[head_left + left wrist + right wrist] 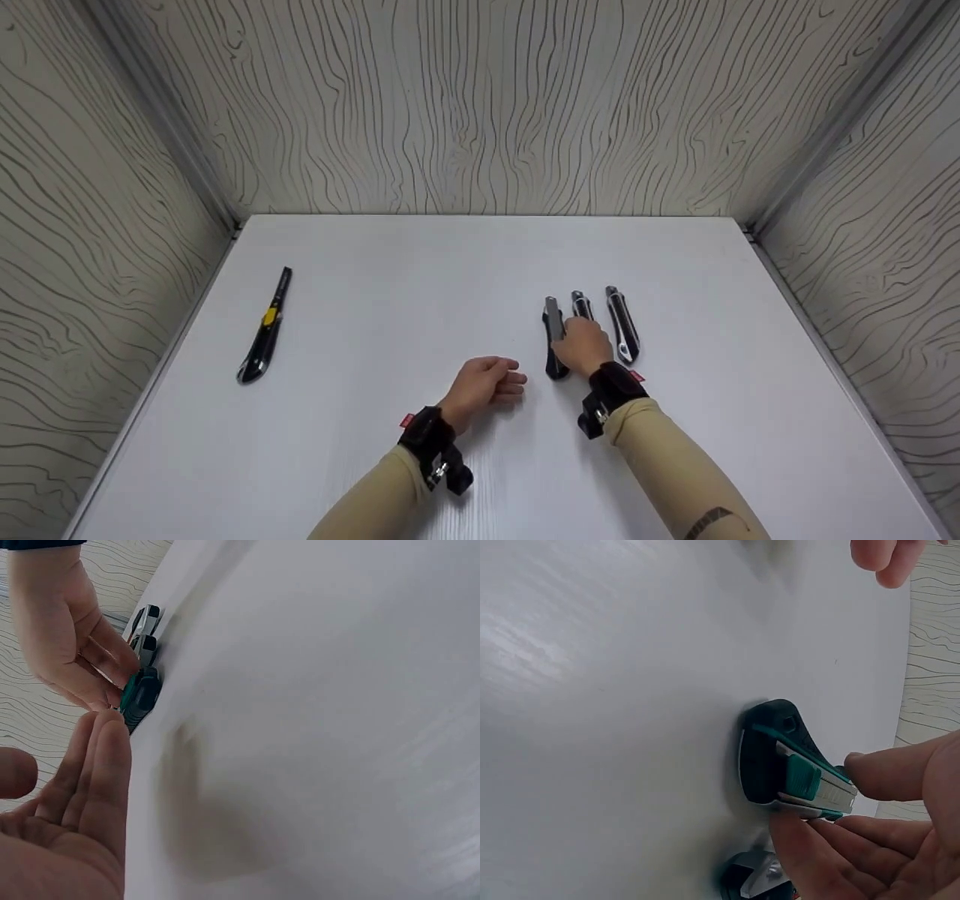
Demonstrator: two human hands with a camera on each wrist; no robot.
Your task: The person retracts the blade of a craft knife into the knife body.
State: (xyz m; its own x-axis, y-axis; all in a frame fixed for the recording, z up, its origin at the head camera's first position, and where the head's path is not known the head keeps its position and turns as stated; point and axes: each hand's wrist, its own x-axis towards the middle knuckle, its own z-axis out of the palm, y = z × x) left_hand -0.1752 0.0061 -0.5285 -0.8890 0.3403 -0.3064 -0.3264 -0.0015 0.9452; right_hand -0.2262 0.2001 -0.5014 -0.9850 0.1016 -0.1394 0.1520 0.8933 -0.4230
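So there's a big, smooth white table [375, 300] filling most of the frame. The bare left hand [486, 382], lower middle, has its fingers relaxed and holds nothing; the bare right hand [585, 346], right of center, is pinching a knife. Longest knife: the slim black one with the yellow slider [267, 330], alone at left. The pinched black-and-green one with the metal track [802, 776] heads a row with a dark silver-trimmed knife [624, 326] and a partly hidden silver-tipped knife [582, 306]. My read: three grouped, yellow one left.
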